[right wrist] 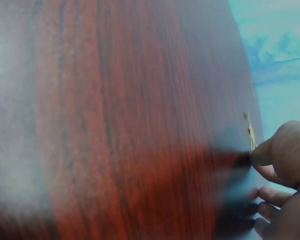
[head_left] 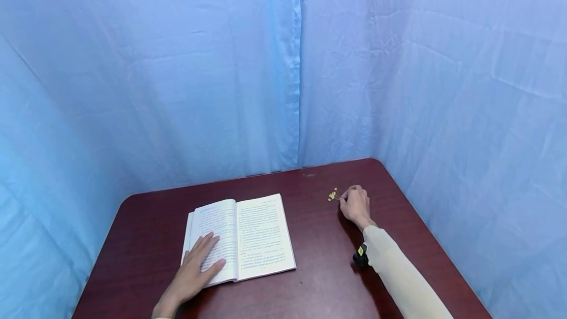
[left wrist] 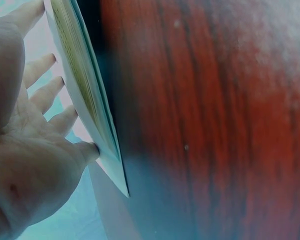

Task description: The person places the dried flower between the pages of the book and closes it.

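Observation:
An open book [head_left: 261, 238] with printed pages lies on the left half of the table. My left hand [head_left: 195, 267] rests on its left page with the fingers spread and nearly straight. In the left wrist view, the fingertips of my left hand [left wrist: 45, 120] touch the page above the book's page edges [left wrist: 82, 65]. Off to the right of the book, my right hand [head_left: 356, 206] pinches the thin stem of a small yellow sprig [head_left: 332, 195] close to the tabletop. The sprig [right wrist: 250, 131] shows edge-on beside the thumb in the right wrist view; the stem's lower end is hidden.
The dark red wooden table [head_left: 319, 240] has a rounded far right corner. Blue curtains [head_left: 199, 87] hang close around its back and sides. A black wrist device [head_left: 361, 256] with a yellow mark sits at the right sleeve [head_left: 394, 265].

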`<state>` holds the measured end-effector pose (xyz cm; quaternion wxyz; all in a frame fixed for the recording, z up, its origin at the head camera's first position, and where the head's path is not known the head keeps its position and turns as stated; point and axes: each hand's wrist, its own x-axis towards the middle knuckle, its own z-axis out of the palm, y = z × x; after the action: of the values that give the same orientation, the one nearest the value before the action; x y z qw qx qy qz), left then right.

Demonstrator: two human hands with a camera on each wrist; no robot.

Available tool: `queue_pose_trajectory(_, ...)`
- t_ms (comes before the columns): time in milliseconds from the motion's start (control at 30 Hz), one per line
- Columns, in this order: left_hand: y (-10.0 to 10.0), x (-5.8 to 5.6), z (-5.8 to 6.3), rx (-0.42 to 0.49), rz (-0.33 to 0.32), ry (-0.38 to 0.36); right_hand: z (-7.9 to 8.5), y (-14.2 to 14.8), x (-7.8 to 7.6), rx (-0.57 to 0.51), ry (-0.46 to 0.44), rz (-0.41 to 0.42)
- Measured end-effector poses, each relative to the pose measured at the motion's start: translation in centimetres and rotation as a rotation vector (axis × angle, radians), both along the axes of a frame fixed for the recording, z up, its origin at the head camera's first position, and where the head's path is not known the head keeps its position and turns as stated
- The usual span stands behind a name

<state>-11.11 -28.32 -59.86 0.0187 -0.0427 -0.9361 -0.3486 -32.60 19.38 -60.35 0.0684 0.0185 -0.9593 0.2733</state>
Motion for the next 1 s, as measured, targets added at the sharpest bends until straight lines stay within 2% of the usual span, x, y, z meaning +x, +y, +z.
queue_pose_trajectory(400,0.05,-0.03,0.01,0.006,0.001,-0.019,-0.18,-0.05,-0.09,-0.030,-0.045,-0.020)
queue_pose_trajectory(600,0.05,-0.02,0.07,0.005,0.003,-0.022,-0.38,-0.38,-0.21,-0.028,-0.025,-0.036)
queue_pose_trajectory(700,0.05,-0.01,0.12,0.008,0.002,-0.019,-0.34,-0.46,-0.26,-0.029,-0.011,-0.041)
queue_pose_trajectory(1000,0.00,0.05,0.02,0.006,0.002,0.009,-0.07,-0.36,-0.63,-0.037,-0.048,-0.040)
